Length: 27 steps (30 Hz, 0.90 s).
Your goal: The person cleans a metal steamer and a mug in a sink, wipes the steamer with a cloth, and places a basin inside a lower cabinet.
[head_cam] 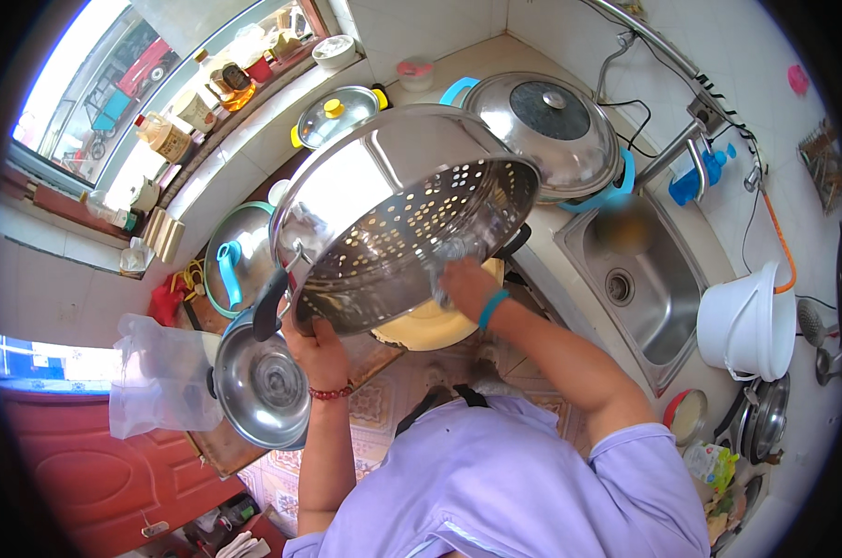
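Observation:
A large stainless-steel steamer pot (386, 164) with a perforated bottom is held tilted before me, its opening turned towards my body. My left hand (319, 352) grips its near left rim, beside a black side handle (271, 303). Inside the opening my right hand (468, 287) presses a greyish, shiny wad (440, 275) to the inner wall; its material is too blurred to tell. Below the pot a cream-yellow basin (431, 324) shows in part. Left of my left hand stands a steel pan (274, 380) with a blue outside.
A steel sink (661, 300) lies to the right, with a white bucket (738, 331) beside it. Behind the steamer stand a lidded wok (567, 132) with blue handles and a small lidded pot (337, 115). A glass lid (239, 254) leans at the left, near a plastic bag (159, 376).

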{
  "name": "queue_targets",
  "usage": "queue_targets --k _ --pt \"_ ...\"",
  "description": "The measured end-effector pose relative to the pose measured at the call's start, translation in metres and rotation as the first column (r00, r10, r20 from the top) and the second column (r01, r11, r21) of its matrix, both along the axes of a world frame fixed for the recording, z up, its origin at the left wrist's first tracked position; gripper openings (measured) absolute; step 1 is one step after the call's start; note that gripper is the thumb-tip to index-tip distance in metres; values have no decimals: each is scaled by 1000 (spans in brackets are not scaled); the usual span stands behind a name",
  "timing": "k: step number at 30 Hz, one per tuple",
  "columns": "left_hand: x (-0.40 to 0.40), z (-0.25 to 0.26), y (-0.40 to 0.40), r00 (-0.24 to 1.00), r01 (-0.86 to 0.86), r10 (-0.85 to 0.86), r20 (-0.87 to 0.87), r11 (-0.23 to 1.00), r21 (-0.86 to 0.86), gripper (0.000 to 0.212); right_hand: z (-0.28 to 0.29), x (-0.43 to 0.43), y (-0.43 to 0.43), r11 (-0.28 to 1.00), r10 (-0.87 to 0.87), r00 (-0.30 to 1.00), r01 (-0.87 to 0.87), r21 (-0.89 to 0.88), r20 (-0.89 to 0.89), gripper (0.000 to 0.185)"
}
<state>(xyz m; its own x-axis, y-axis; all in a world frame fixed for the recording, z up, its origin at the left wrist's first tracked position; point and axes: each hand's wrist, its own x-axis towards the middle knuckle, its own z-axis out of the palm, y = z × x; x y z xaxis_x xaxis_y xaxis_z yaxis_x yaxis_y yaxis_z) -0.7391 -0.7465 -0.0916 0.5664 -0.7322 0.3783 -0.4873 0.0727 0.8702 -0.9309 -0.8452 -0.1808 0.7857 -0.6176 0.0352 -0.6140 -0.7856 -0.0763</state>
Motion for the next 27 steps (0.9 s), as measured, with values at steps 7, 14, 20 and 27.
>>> queue_targets --k 7,14,20,27 --pt "37 -2 -15 992 -59 55 -113 998 -33 26 -30 6 12 933 -161 987 162 321 -31 20" --pt "60 -9 -18 913 -5 -134 -384 940 -340 32 -45 28 15 948 -90 991 114 297 -94 46" --pt "92 -10 -8 933 162 -244 -264 940 -299 37 -68 15 -9 888 -315 947 272 371 58 35" --pt "104 -6 -1 925 -116 -20 -379 936 -332 23 -46 -12 -22 700 -587 794 399 593 158 25"
